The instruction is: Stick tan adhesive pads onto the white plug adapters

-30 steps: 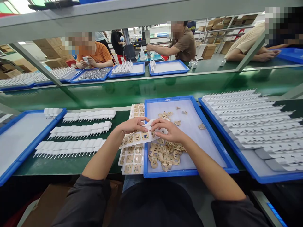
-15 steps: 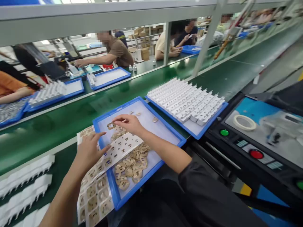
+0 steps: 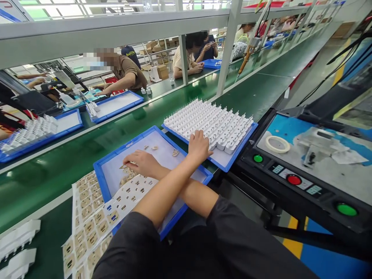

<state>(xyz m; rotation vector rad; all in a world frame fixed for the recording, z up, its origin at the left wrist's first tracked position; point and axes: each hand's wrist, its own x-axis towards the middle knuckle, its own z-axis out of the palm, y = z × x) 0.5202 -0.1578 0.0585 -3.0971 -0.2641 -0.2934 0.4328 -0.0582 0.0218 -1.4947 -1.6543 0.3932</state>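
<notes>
My arms are crossed, the left forearm over the right. My left hand [image 3: 198,147] is at the near edge of the white plug housings [image 3: 222,123], which stand in rows with pins up on a blue-rimmed tray [image 3: 226,166]. Its fingers bend over the row ends with the thumb apart; the fingertips are hidden. My right hand [image 3: 142,162] pinches a thin tan slotted pad [image 3: 122,167], seen almost edge-on, above a second blue tray [image 3: 100,176]. Under that hand lie loose tan pads [image 3: 128,177] and a white punched sheet [image 3: 125,197].
Sheets of tan cutouts [image 3: 87,228] overlap the tray's left side. White housings [image 3: 19,236] lie at lower left. At right stands a black machine [image 3: 279,190] with buttons and a tape roll [image 3: 277,144]. Beyond the green conveyor belt [image 3: 116,131], co-workers sit by trays.
My left hand has crossed over my right arm, from beside the tan pads to the white housings. My right hand stays over the tan pads. The view has shifted to the right.
</notes>
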